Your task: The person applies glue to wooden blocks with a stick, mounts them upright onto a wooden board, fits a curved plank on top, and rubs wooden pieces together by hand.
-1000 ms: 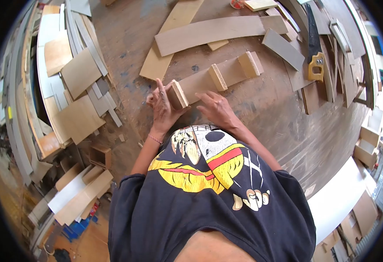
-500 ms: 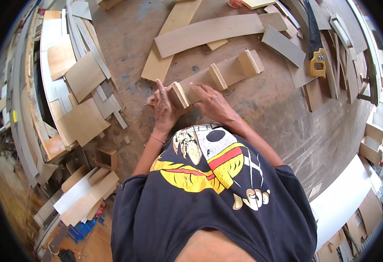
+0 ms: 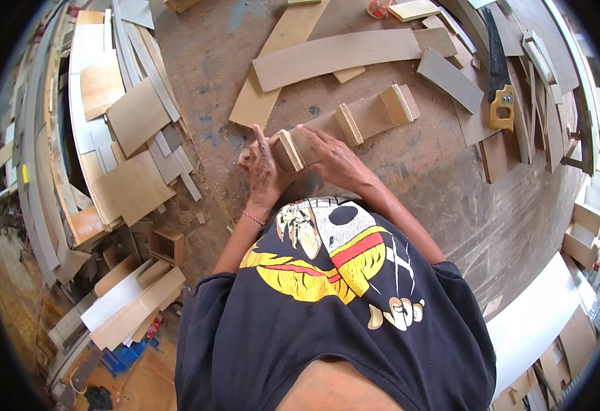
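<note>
A plywood strip with three upright blocks (image 3: 372,122) lies at a slant on the brown worktable (image 3: 207,89). At its left end, my left hand (image 3: 267,171) closes around the strip beside the nearest block, index finger pointing away from me. My right hand (image 3: 339,164) grips the strip between the left and middle blocks, fingers laid over it. Its thumb and the strip's underside are hidden. Just beyond the strip, a long curved plywood board (image 3: 334,58) rests across another flat board (image 3: 248,106).
A handsaw (image 3: 500,82) with a yellow handle lies on offcuts at the right. Stacked panels and scraps (image 3: 135,185) line the left side. A small red-rimmed container (image 3: 378,8) stands at the far edge of view. A white sheet (image 3: 536,322) is at lower right.
The view has shifted slightly, so the table's contents appear a little farther right. Both hands keep their hold on the blocked strip, with almost no change in the fingers.
</note>
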`<state>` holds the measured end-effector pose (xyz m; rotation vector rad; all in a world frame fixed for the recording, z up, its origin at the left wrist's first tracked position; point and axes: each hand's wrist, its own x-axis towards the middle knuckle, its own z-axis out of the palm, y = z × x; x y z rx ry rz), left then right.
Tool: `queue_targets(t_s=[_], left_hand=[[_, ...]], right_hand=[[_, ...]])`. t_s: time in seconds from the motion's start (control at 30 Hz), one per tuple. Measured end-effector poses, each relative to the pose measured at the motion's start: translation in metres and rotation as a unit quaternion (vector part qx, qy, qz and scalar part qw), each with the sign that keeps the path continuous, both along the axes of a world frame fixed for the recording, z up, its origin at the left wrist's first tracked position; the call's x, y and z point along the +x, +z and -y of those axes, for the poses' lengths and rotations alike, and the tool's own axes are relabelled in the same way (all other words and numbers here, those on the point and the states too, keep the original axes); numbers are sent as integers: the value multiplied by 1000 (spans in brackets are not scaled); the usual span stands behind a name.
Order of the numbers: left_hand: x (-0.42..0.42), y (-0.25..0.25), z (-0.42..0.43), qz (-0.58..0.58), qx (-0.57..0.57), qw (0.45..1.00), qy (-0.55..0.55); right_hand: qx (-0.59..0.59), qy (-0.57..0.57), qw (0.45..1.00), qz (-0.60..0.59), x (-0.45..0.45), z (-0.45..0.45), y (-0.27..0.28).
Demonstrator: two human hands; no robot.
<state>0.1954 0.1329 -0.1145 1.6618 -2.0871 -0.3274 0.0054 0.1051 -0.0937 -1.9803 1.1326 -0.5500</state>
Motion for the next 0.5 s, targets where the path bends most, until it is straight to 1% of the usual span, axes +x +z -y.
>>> queue_targets(t_s=[0.07,0.17,0.2,0.27,0.5], left_hand=[[-1,3,0,-7,27,1000,-4],[-3,5,1,-26,24,999,-1],[-1,5,0,-26,23,999,-1],[0,5,0,-26,48,998,5],[1,2,-3,4,37,999,4]], right_hand=[[15,34,999,15,1,4,4],[21,58,997,50,4,9,6],[21,58,997,50,7,11,6],[57,78,994,41,9,16,6],[72,83,993,46,13,19,3]])
